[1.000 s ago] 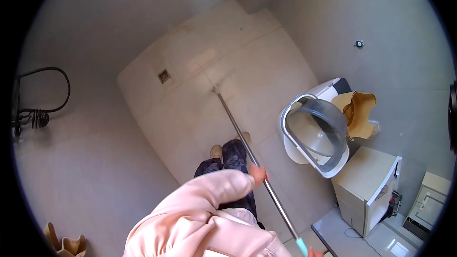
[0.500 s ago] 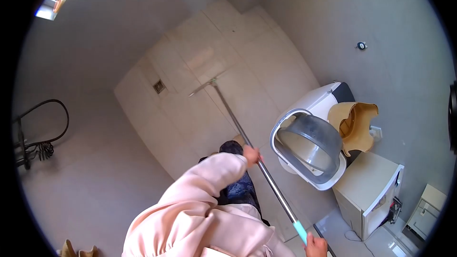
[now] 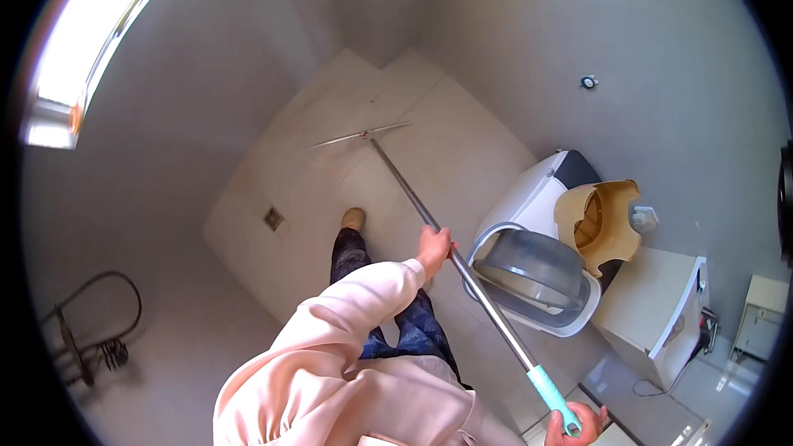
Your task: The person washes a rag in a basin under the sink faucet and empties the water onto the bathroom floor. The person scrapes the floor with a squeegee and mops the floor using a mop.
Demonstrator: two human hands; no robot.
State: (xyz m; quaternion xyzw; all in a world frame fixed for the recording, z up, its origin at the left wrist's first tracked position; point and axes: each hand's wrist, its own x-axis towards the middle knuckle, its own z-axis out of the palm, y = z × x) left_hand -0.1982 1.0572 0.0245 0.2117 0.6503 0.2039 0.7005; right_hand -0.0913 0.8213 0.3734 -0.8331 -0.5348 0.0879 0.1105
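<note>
Squeegee [image 3: 493,311], long-handled and metal-poled, slanted across the middle of the room, its head on the tiles beyond the person's feet and its upper end low on the right, near the person's body. Grey wall [image 3: 644,16] enclosed the space, and below it spread the pale tiled floor [image 3: 462,140]. A bright window [image 3: 91,33] showed at the upper left. On the right stood a white cabinet [image 3: 644,297], and just beside it a white tub [image 3: 512,198] with a smoky grey cover, the pole passing close to its near edge in the view. A tan wavy-edged piece [image 3: 599,223] sat against the tub on the wall side. The person wore a pale pink top [image 3: 363,306] and dark patterned trousers [image 3: 351,256]. The squeegee's thin blade [image 3: 339,139] lay crosswise at the far end of the pole. The left hand [image 3: 434,249] was wrapped about the pole partway along, fingers closed on it; the right hand [image 3: 578,425] curled more loosely around the end of the turquoise grip [image 3: 547,386], though how firmly could not be told. One tan shoe [image 3: 353,218] pointed toward the blade. Smaller again, a square drain [image 3: 273,217] was set in the floor to the left, and a little round fitting [image 3: 588,82] was on the wall.
</note>
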